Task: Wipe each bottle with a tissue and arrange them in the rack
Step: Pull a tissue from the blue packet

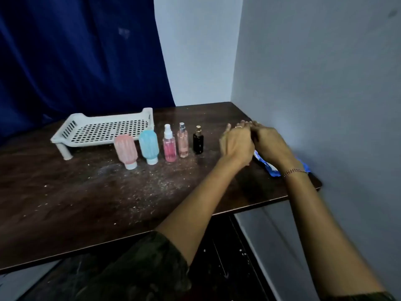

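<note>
Five bottles stand in a row on the dark wooden table: a pink ribbed bottle and a blue ribbed bottle, both on white caps, a pink spray bottle, a pale pink perfume bottle and a small black bottle. Behind them sits a white perforated rack on short legs, with nothing in it. At the right, a blue tissue packet lies under my hands. My right hand rests on it; my left hand, fingers straight, touches my right hand's fingertips. No tissue shows.
White specks and dust are scattered over the tabletop. A blue curtain hangs behind the rack. Pale walls close in the table's back right corner and right side. The table's front edge runs diagonally below my forearms.
</note>
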Demonstrator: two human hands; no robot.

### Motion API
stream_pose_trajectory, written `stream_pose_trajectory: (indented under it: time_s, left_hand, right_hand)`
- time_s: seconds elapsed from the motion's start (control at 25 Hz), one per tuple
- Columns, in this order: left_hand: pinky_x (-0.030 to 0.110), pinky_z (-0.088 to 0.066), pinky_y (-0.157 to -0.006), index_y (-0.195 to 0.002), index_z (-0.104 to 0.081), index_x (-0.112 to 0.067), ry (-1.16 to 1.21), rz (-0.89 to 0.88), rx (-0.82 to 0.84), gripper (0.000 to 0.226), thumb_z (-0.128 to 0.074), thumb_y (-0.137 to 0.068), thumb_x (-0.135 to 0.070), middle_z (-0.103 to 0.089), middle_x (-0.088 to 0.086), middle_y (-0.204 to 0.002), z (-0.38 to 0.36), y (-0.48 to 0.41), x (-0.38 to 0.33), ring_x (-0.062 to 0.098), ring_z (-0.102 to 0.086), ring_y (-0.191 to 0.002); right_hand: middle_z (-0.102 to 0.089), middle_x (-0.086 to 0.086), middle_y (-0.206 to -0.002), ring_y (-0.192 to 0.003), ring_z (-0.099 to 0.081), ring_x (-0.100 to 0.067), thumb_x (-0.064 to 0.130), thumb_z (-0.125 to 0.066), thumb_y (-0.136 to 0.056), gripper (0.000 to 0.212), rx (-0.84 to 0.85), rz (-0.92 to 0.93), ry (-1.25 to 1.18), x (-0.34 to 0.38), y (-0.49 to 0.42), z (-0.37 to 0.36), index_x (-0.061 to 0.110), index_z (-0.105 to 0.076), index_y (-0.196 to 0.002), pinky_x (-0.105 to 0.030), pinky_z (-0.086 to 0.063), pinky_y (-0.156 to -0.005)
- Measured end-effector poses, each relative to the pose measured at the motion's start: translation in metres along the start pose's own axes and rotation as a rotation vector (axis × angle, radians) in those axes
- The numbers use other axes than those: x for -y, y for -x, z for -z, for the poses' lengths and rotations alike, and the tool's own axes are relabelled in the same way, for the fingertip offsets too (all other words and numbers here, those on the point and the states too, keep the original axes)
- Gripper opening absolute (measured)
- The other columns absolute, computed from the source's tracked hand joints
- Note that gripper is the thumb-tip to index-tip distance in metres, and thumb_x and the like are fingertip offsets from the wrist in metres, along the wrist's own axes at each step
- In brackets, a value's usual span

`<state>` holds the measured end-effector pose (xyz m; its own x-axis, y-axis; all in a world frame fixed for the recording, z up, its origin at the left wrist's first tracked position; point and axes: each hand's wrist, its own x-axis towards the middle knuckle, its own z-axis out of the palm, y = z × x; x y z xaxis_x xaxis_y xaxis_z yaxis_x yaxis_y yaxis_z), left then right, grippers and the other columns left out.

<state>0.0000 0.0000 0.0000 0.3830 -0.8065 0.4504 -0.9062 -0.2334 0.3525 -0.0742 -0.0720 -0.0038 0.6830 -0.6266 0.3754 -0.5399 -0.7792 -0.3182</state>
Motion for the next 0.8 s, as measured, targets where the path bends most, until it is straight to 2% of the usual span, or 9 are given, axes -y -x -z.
stream_pose_trajectory:
  time_s: [0.08,0.12,0.2,0.24,0.44,0.6,0.72,0.8]
  left_hand:
    - [0.035,-0.037,-0.102,-0.131,-0.049,-0.014,0.102,0.051,0.072,0.041,-0.04,-0.092,-0.008,-0.053,0.007,-0.136,-0.014,-0.003,-0.011,0.028,-0.05,-0.123]
    - [0.037,-0.042,-0.095,-0.128,-0.053,-0.015,0.122,0.07,0.105,0.039,-0.041,-0.091,-0.008,-0.057,0.01,-0.129,-0.022,-0.004,-0.015,0.03,-0.054,-0.117]
    - [0.038,-0.045,-0.086,-0.122,-0.057,-0.013,0.142,0.089,0.194,0.035,-0.044,-0.09,-0.009,-0.062,0.014,-0.119,-0.04,-0.007,-0.022,0.034,-0.057,-0.109]
    - [0.038,-0.046,-0.084,-0.119,-0.058,-0.012,0.143,0.095,0.236,0.033,-0.045,-0.089,-0.009,-0.062,0.015,-0.118,-0.046,-0.008,-0.024,0.035,-0.057,-0.107]
    - [0.037,-0.041,-0.071,-0.101,-0.06,-0.003,0.18,0.135,0.251,0.02,-0.045,-0.088,-0.005,-0.062,0.019,-0.111,-0.071,-0.013,-0.027,0.038,-0.057,-0.102]
    - [0.038,-0.043,-0.073,-0.096,-0.06,-0.003,0.154,0.151,0.257,0.018,-0.044,-0.087,-0.002,-0.062,0.018,-0.11,-0.082,-0.018,-0.027,0.036,-0.058,-0.102]
    - [0.04,-0.046,-0.08,-0.1,-0.06,-0.002,0.12,0.132,0.261,0.019,-0.045,-0.088,-0.002,-0.062,0.019,-0.112,-0.085,-0.02,-0.026,0.036,-0.058,-0.104]
    - [0.039,-0.046,-0.078,-0.102,-0.06,-0.004,0.13,0.126,0.256,0.019,-0.047,-0.088,-0.004,-0.062,0.017,-0.112,-0.086,-0.023,-0.024,0.035,-0.058,-0.104]
  right_hand:
    - [-0.046,-0.017,-0.138,-0.128,-0.044,-0.027,0.002,-0.044,-0.091,0.041,-0.023,-0.044,0.03,-0.017,0.005,0.002,0.003,-0.049,-0.131,-0.028,-0.033,-0.101]
    - [-0.053,-0.017,-0.132,-0.119,-0.051,-0.03,0.002,-0.047,-0.088,0.039,-0.019,-0.06,0.051,-0.026,0.01,-0.001,0.006,-0.053,-0.126,-0.028,-0.038,-0.089]
    - [-0.062,-0.018,-0.115,-0.1,-0.058,-0.035,0.001,-0.051,-0.085,0.035,0.0,-0.101,0.056,-0.039,0.017,-0.004,0.01,-0.06,-0.117,-0.024,-0.031,-0.066]
    - [-0.064,-0.02,-0.11,-0.096,-0.058,-0.037,0.001,-0.051,-0.084,0.032,0.003,-0.123,0.069,-0.044,0.018,-0.006,0.008,-0.062,-0.114,-0.023,-0.028,-0.064]
    - [-0.066,-0.023,-0.102,-0.092,-0.058,-0.037,-0.001,-0.053,-0.081,0.027,-0.023,-0.197,0.152,-0.056,0.016,-0.02,0.002,-0.066,-0.104,-0.032,-0.038,-0.072]
    - [-0.064,-0.025,-0.097,-0.088,-0.058,-0.038,-0.001,-0.049,-0.08,0.018,0.048,-0.255,0.22,-0.069,0.011,-0.036,-0.006,-0.064,-0.088,-0.035,-0.039,-0.072]
    - [-0.063,-0.03,-0.091,-0.083,-0.058,-0.041,-0.005,-0.049,-0.078,0.014,0.002,-0.299,0.18,-0.069,0.009,-0.037,-0.011,-0.061,-0.081,-0.037,-0.04,-0.07]
    - [-0.062,-0.031,-0.089,-0.08,-0.057,-0.042,-0.003,-0.052,-0.076,0.013,-0.049,-0.279,0.169,-0.07,0.008,-0.037,-0.011,-0.061,-0.078,-0.035,-0.037,-0.065]
